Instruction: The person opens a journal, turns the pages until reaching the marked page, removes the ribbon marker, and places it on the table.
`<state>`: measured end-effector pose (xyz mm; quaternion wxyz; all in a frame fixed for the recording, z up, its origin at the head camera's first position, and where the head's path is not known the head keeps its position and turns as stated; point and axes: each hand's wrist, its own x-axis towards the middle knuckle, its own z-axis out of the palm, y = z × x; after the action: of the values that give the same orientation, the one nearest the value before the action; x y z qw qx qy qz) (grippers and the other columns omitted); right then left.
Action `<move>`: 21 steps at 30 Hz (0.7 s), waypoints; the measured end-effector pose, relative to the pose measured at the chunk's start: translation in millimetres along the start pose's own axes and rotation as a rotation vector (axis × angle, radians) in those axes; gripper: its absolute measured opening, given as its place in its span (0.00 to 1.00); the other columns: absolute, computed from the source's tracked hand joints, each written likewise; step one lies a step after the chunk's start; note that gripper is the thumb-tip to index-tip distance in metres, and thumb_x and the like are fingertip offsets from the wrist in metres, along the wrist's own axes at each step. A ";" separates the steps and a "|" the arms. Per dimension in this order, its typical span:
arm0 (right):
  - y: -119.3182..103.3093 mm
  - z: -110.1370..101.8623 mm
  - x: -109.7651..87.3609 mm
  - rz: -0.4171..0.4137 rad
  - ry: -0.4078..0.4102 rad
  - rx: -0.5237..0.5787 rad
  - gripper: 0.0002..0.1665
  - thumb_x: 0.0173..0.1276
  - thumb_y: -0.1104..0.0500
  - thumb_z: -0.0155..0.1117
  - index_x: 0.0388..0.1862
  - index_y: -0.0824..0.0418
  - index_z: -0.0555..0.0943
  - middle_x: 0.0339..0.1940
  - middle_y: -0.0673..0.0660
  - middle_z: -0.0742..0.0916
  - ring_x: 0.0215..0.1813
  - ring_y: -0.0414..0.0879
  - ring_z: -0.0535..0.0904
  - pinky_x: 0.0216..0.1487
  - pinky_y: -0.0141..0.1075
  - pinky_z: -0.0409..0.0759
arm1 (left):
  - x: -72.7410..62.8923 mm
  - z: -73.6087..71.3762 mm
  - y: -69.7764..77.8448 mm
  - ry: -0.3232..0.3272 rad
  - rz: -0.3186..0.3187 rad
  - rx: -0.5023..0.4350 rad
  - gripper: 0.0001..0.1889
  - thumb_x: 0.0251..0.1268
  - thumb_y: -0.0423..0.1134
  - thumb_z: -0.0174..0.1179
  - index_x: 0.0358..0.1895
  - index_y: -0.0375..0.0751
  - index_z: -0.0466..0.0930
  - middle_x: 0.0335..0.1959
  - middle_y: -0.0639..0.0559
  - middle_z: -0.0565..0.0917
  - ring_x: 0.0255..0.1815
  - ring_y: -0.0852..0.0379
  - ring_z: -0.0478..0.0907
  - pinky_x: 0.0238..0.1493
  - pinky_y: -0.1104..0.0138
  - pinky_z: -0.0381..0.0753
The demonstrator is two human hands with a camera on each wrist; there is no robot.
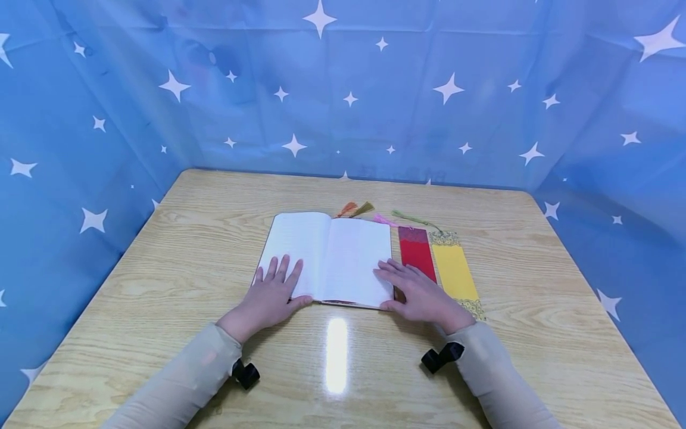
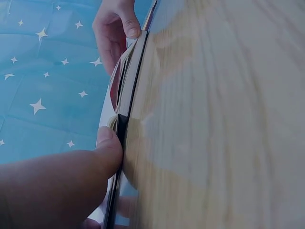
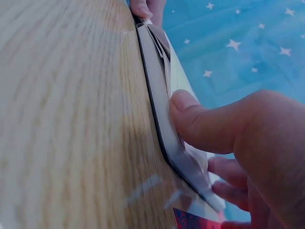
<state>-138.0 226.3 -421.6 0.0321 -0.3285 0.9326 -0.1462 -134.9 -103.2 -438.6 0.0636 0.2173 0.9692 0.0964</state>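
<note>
An open book (image 1: 354, 256) with pale pages lies on the table. My left hand (image 1: 270, 298) rests on the left page, fingers spread, its thumb along the near edge. At the right page's near corner, my right hand (image 1: 420, 295) touches the side edge with its fingers. The right wrist view shows that thumb (image 3: 193, 117) against the page edges, some pages bowed upward. Beside the book lie a red bookmark (image 1: 418, 256), partly covered by my right hand, and a yellow bookmark (image 1: 455, 271) with patterned ends.
An orange tassel (image 1: 347, 208) and an olive tassel (image 1: 362, 209) stick out past the book's far edge. Pink (image 1: 384, 220) and green tassels (image 1: 415, 219) extend from the bookmarks. A blue starred curtain (image 1: 343, 89) surrounds the wood-grain table (image 1: 203, 226).
</note>
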 end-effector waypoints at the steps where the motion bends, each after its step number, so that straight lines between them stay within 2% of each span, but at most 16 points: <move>1: -0.1 -0.2 0.2 0.000 0.000 0.001 0.43 0.58 0.43 0.66 0.69 0.57 0.65 0.70 0.60 0.67 0.71 0.58 0.56 0.65 0.56 0.56 | 0.0 0.3 -0.2 0.002 0.000 0.000 0.43 0.65 0.68 0.38 0.74 0.42 0.46 0.72 0.33 0.47 0.71 0.33 0.40 0.64 0.38 0.44; 6: -0.1 -0.9 1.6 0.015 -0.012 0.013 0.43 0.58 0.42 0.65 0.69 0.56 0.65 0.70 0.59 0.67 0.71 0.57 0.56 0.66 0.55 0.56 | 0.4 1.6 0.3 0.004 -0.003 0.013 0.43 0.65 0.68 0.37 0.74 0.41 0.46 0.72 0.32 0.47 0.71 0.32 0.41 0.63 0.38 0.45; 11: -0.3 -1.0 2.3 0.039 -0.018 0.041 0.41 0.60 0.42 0.64 0.69 0.54 0.66 0.69 0.57 0.68 0.71 0.56 0.56 0.66 0.54 0.56 | 0.5 1.4 2.4 -0.020 -0.013 0.039 0.42 0.66 0.67 0.35 0.74 0.41 0.44 0.72 0.32 0.46 0.70 0.32 0.40 0.63 0.37 0.45; 21: -0.6 -1.3 3.9 0.014 0.029 0.046 0.38 0.60 0.43 0.64 0.67 0.54 0.69 0.66 0.56 0.73 0.69 0.57 0.61 0.65 0.54 0.57 | 0.1 -3.1 2.9 -0.046 -0.018 0.077 0.43 0.65 0.69 0.31 0.74 0.42 0.43 0.72 0.34 0.45 0.71 0.34 0.41 0.63 0.38 0.47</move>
<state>-140.9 223.8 -420.0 0.0274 -0.3192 0.9315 -0.1722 -134.4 -101.0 -435.0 0.0782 0.2129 0.9725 0.0537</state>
